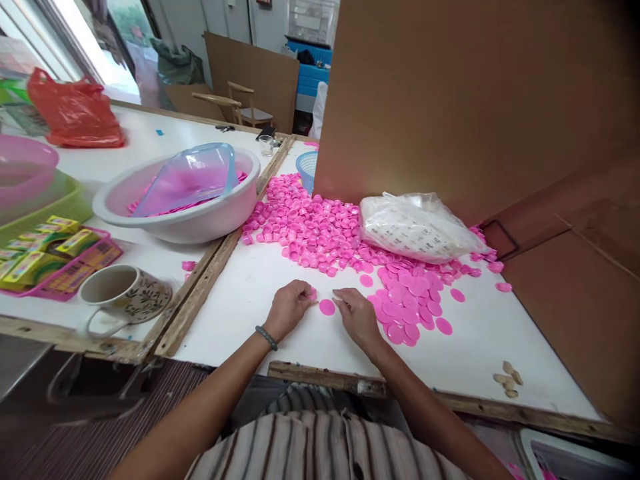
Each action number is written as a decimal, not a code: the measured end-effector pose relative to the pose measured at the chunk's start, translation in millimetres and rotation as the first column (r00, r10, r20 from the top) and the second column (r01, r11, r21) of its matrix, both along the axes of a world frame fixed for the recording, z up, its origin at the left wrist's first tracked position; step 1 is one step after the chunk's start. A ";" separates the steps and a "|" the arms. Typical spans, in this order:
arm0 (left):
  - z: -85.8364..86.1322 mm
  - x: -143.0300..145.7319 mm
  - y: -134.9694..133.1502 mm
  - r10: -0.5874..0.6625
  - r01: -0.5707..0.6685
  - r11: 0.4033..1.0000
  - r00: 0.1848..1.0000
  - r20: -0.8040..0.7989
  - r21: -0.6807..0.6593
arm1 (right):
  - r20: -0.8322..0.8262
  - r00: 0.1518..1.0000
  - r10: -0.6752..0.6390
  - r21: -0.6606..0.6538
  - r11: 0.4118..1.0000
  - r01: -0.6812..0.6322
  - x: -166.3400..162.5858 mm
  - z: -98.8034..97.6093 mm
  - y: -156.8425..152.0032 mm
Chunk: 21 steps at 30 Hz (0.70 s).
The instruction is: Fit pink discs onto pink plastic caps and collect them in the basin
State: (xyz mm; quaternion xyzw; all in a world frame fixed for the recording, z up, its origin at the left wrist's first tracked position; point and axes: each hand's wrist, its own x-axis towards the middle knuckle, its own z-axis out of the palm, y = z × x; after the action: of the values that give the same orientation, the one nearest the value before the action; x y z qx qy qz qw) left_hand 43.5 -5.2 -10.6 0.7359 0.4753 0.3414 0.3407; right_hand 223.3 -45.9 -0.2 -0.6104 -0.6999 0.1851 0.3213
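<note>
My left hand [290, 308], with a dark beaded bracelet at the wrist, pinches a small pink plastic piece [313, 294], mostly covered by the fingers. Across from it, my right hand [357, 319] has thumb and forefinger pressed together; a pale sliver may be at the tips, too small to name. Between the two hands a flat pink disc [327, 307] lies on the white tabletop [235, 317]. Overlapping pink discs [407, 297] spread just right of my right hand. Beyond both hands is a wide heap of small pink cup-shaped pieces [315, 223].
A clear plastic bag of printed white pieces [417, 227] rests against tall cardboard [425, 100]. Left stand a white basin [200, 230] with a blue scoop-like tray [200, 170], a patterned mug [133, 293] and a pink basket [107, 257] of yellow boxes. Nut shells [509, 379] lie front right.
</note>
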 end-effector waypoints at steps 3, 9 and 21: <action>4.7 3.8 2.5 -0.083 0.089 0.994 0.993 -0.090 0.067 | 0.217 0.958 0.186 0.136 0.966 -0.218 -1.0 15.4 3.0; -5.8 15.4 9.2 -0.154 0.169 0.971 0.983 0.104 -0.167 | 0.377 0.880 0.288 0.077 0.937 -0.340 0.7 1.1 16.0; -12.7 15.7 -3.8 -0.182 0.180 0.983 0.982 -0.060 -0.040 | 0.518 0.823 0.232 0.062 0.950 -0.307 11.8 4.9 0.0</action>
State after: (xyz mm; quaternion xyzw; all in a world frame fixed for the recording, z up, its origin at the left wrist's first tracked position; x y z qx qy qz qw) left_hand 59.2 -9.1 -23.4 0.7804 0.4228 0.2774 0.3677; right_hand 235.1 -45.8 4.7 -0.5075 -0.8500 0.0119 0.1404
